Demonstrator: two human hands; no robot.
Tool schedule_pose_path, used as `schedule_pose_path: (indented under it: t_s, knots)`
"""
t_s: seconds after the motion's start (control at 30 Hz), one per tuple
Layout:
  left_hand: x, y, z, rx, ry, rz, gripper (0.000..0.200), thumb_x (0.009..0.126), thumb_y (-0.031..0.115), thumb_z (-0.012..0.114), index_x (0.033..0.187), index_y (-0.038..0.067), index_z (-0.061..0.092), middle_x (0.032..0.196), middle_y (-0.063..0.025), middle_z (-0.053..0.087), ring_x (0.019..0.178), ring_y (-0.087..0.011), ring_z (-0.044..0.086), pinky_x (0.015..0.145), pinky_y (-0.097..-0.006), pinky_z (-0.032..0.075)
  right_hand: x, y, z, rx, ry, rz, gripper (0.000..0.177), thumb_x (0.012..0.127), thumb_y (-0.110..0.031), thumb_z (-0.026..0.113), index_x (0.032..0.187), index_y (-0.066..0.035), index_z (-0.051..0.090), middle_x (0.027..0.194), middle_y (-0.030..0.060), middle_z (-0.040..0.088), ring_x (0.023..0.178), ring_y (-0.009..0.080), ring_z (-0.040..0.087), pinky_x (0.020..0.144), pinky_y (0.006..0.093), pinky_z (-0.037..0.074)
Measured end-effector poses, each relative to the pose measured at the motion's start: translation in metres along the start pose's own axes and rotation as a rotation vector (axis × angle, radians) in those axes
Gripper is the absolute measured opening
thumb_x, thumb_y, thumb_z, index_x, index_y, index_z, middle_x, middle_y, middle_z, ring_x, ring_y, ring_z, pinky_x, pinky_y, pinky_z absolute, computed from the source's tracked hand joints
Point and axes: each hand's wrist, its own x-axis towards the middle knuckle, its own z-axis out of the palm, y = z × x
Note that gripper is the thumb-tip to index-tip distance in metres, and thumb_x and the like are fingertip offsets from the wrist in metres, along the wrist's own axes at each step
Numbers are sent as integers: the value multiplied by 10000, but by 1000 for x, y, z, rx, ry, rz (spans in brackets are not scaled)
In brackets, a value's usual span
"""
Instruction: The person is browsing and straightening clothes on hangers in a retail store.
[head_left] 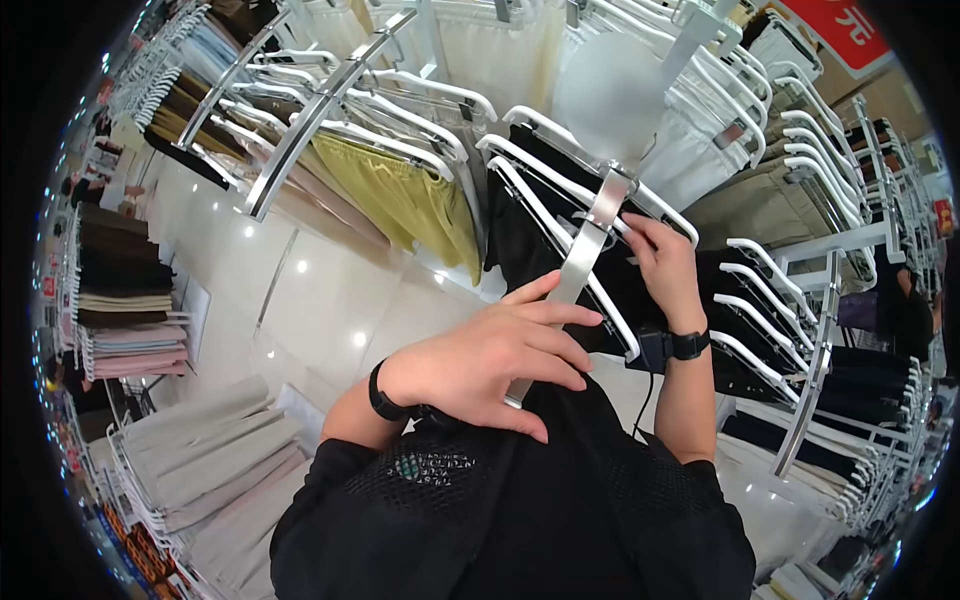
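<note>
My left hand (500, 350) lies across the near end of a metal display rail (588, 250), palm down with its fingers spread and nothing held. Beyond the rail, my right hand (662, 262) has its fingers and thumb closed on a white hanger (590, 195). Black pants (515, 225) hang from the hangers on this rail. Another white hanger (565, 240) is nearer to me, slanting below the rail. The right fingertips are partly hidden behind the hanger.
Olive-yellow pants (405, 185) hang on the rack to the left, under another metal rail (325, 110). White hangers (765, 305) with dark clothes stand at the right. Folded beige and pink pants (215, 450) fill the lower left. A frosted white globe (608, 95) rises behind the rail.
</note>
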Motion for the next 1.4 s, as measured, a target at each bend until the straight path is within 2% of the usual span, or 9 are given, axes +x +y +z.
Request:
schedule_pose_path:
  t_s: [0.23,0.43,0.83,0.9,1.0,1.13,1.2,1.27,1.4]
  knots:
    - [-2,-2,4,-60,44,-5,271,752,240,887,965,124,766,1226,-9,710,1440,-328,456,1238,-664,116,-1,-4,-5,-90,-1,-81,240,902,-150,747,1135,-94,756,916,121,725,772,314,683,689,364,529]
    - [-5,-5,7,-96,95,13,193,750,201,876,846,117,732,1145,4,718,1439,-331,456,1240,-660,138,18,11,-8,-221,79,-95,223,921,-213,732,1124,-128,766,941,117,734,808,320,692,729,376,544]
    - [-4,-6,6,-96,69,12,207,751,187,869,716,112,679,1057,11,703,1429,-326,462,1243,-655,141,18,5,-9,-177,61,-71,207,904,-164,744,1097,-92,762,920,122,726,841,318,692,748,373,543]
    - [-4,-5,5,-88,65,15,220,751,186,869,705,111,667,1053,10,701,1429,-328,462,1243,-654,141,15,-5,-12,-135,246,-222,187,887,-113,755,1064,-53,753,970,132,732,907,328,694,784,376,546]
    - [-4,-5,6,-84,69,20,244,751,186,869,685,109,646,1046,8,699,1429,-331,462,1242,-654,141,-2,-31,-26,-96,258,-225,201,862,-81,770,1053,-25,741,1023,143,731,963,332,694,829,376,548]
    - [-4,-4,4,-80,64,31,263,751,186,870,670,109,633,1041,7,698,1425,-334,465,1241,-654,140,-34,-50,-13,99,-127,-104,346,835,-91,787,1164,-19,708,1030,154,733,947,317,711,842,367,558]
    - [-4,-5,5,-76,59,32,265,750,186,872,667,109,631,1041,8,698,1423,-334,466,1242,-654,137,-51,-49,0,-16,-232,-140,404,850,-100,781,1236,-25,687,1039,167,743,958,331,724,832,372,566]
    - [-5,-4,4,-70,58,27,268,749,186,873,665,110,630,1042,10,699,1422,-333,467,1243,-654,135,-61,-51,6,160,-283,18,390,913,-123,731,1289,-34,676,1060,181,751,949,343,736,832,396,570]
    - [-4,-4,5,-59,57,28,279,742,184,877,653,114,622,1038,16,708,1417,-332,474,1241,-655,135,-68,-53,4,34,-238,-112,332,918,-110,708,1246,-62,704,1019,152,745,896,342,723,785,399,570]
